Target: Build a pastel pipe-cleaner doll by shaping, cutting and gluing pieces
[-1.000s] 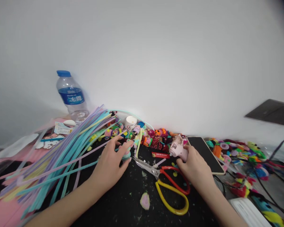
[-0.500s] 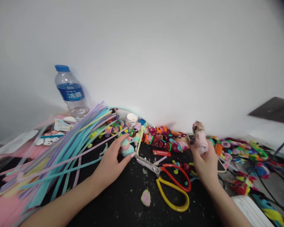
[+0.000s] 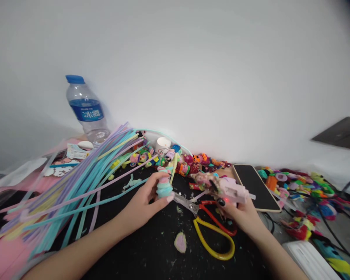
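My left hand (image 3: 144, 200) grips a small pipe cleaner figure (image 3: 164, 187), pink on top with a turquoise coiled base, between thumb and fingers. In my right hand (image 3: 243, 214) is a pale pink hot glue gun (image 3: 233, 190), its front covered in beads and decorations and pointing left. A translucent glue stick (image 3: 252, 196) pokes out of its back, and a small red light glows on its side. Scissors (image 3: 194, 208) with red and yellow handles lie between my hands, blades towards the figure. A flat pink and yellowish oval piece (image 3: 180, 242) rests on the black surface nearer me.
Long pastel pipe cleaners (image 3: 84, 186) spread at the left, before a water bottle (image 3: 86, 109). Colourful small figures (image 3: 200, 161) and a paper cup (image 3: 163, 146) line the wall. At right are a phone (image 3: 256, 188), more figures (image 3: 297, 184), cables and a white box (image 3: 309, 260).
My right hand has swung the glue gun left and down, from upright to nearly level, uncovering the phone. My left hand, still holding the figure, has moved slightly right.
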`<state>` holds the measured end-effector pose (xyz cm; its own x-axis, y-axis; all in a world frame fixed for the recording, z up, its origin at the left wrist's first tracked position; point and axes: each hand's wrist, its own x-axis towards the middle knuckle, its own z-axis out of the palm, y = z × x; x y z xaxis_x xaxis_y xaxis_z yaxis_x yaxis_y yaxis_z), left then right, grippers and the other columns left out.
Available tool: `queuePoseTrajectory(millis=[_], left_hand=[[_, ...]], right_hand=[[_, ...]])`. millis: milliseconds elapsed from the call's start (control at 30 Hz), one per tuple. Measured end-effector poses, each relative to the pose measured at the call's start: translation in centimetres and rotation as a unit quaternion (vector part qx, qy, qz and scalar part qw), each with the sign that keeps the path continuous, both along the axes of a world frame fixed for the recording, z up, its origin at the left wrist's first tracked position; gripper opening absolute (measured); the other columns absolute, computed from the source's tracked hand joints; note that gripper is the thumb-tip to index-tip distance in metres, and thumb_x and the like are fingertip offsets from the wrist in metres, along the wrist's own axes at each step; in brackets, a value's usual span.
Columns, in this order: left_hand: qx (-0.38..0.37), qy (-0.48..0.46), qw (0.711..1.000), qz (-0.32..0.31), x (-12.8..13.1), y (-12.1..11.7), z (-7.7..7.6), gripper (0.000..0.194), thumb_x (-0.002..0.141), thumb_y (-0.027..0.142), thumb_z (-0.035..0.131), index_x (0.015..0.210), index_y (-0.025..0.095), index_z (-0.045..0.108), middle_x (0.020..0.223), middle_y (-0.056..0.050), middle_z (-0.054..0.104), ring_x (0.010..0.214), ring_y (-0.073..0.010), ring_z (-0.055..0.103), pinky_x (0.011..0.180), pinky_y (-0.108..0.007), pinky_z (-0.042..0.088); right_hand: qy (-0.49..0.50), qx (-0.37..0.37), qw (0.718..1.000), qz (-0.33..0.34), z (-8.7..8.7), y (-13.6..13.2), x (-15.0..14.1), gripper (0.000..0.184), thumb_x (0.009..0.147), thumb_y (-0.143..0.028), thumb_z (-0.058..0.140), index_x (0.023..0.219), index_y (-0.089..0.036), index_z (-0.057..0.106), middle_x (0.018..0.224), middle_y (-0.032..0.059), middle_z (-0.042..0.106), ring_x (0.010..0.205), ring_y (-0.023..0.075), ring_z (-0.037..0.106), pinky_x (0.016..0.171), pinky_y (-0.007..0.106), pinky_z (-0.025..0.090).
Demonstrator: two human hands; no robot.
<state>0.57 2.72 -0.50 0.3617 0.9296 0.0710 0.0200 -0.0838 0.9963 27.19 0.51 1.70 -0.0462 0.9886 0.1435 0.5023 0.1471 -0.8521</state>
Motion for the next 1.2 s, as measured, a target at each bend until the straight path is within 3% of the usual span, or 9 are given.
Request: queuePoseTrajectory(millis=[133,400,800,1067,1200], left_hand=[[0.024,0.057,0.998,-0.013,0.1,-0.5,0.1,0.046,0.077,0.029,0.057,0.121,0.026,0.042,0.113,-0.005,0.052,0.095,-0.0207,0.053,0.079,-0.03,0.045],[0.052,0.094,0.994,-0.028,0.1,-0.8,0.0,0.054,0.073,0.025,0.062,0.123,0.03,0.042,0.12,-0.004,0.05,0.098,-0.0225,0.053,0.082,-0.031,0.045],[0.047,0.105,0.993,-0.03,0.0,-0.7,0.0,0.057,0.071,0.025,0.065,0.122,0.029,0.042,0.121,-0.004,0.051,0.104,-0.0248,0.051,0.085,-0.033,0.043],[0.06,0.105,0.992,-0.028,0.0,-0.7,-0.3,0.055,0.073,0.022,0.063,0.122,0.03,0.039,0.123,-0.003,0.048,0.104,-0.023,0.05,0.087,-0.035,0.043],[0.068,0.104,0.992,-0.019,0.0,-0.6,-0.4,0.056,0.072,0.022,0.064,0.122,0.03,0.039,0.126,-0.004,0.047,0.102,-0.0228,0.051,0.086,-0.035,0.044]], right_hand=[[-0.065,0.019,0.998,0.003,-0.2,-0.7,-1.1,0.027,0.063,-0.034,0.066,0.084,-0.017,0.064,0.072,0.006,0.064,0.061,0.0209,0.058,0.053,0.033,0.05],[-0.083,0.012,0.987,0.137,0.5,-1.3,-3.2,0.017,0.073,-0.033,0.057,0.063,-0.02,0.062,0.053,-0.0008,0.051,0.046,0.0137,0.046,0.041,0.023,0.042],[-0.125,0.045,0.98,0.15,0.4,-1.1,-3.1,0.026,0.079,-0.037,0.052,0.061,-0.019,0.059,0.053,-0.0004,0.051,0.047,0.0135,0.044,0.042,0.023,0.04],[-0.109,0.027,0.982,0.152,1.0,-1.0,-3.1,0.019,0.078,-0.032,0.052,0.072,-0.017,0.061,0.059,0.0009,0.056,0.052,0.0136,0.048,0.047,0.023,0.043],[-0.105,0.018,0.983,0.149,0.9,-0.9,-2.9,0.017,0.078,-0.032,0.053,0.072,-0.017,0.06,0.056,-0.001,0.054,0.046,0.0114,0.044,0.043,0.021,0.04]])
